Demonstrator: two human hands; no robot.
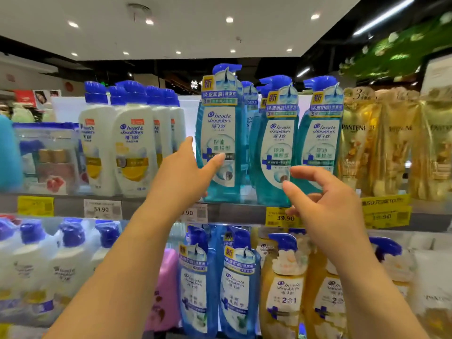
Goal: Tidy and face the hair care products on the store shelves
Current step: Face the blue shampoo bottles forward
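Teal shampoo bottle (220, 133) upright on shelf (234, 209), label facing out, pump pointing right. Left hand (186, 167) gripping its side, thumb on label. Right hand (325, 206) near, fingers (307, 172) loosely curled, holding nothing.

So the upper shelf (151, 206) has white pump bottles (133, 145) on the left, three teal pump bottles (221, 138) in the middle and gold Pantene packs (381, 143) on the right, plus a clear gift pack (46, 157) at the far left. Price tags (283, 217) run along its front edge. The lower shelf carries more white bottles (49, 270), blue ones (238, 287) and amber ones (283, 289).
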